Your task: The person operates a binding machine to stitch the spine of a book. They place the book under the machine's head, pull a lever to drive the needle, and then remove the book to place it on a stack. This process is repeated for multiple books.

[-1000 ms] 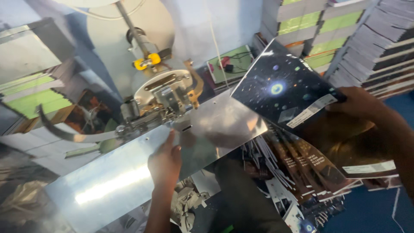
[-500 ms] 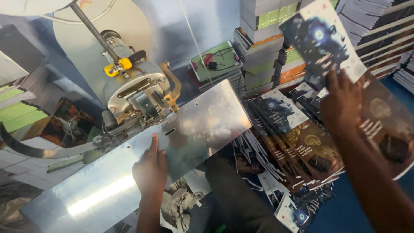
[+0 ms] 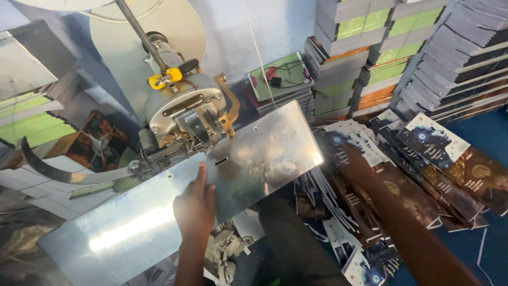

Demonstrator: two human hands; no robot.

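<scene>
Left hand (image 3: pixel 194 211), centre frame: flat, fingers together, steadying steel plate (image 3: pixel 174 206) below stitching head (image 3: pixel 185 114). Right hand (image 3: pixel 353 161), right of centre: blurred among dark booklets (image 3: pixel 423 153); grip indeterminate.

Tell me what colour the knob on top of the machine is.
Yellow knob, seen in the head view.

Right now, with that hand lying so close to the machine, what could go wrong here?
The left hand lies flat on the shiny metal plate, its fingertips close to the slot under the stitching head; a slip forward might pinch them. The right forearm reaches across loose dark booklets spread out beside the plate; a sweep could knock them off or crease them.
</scene>
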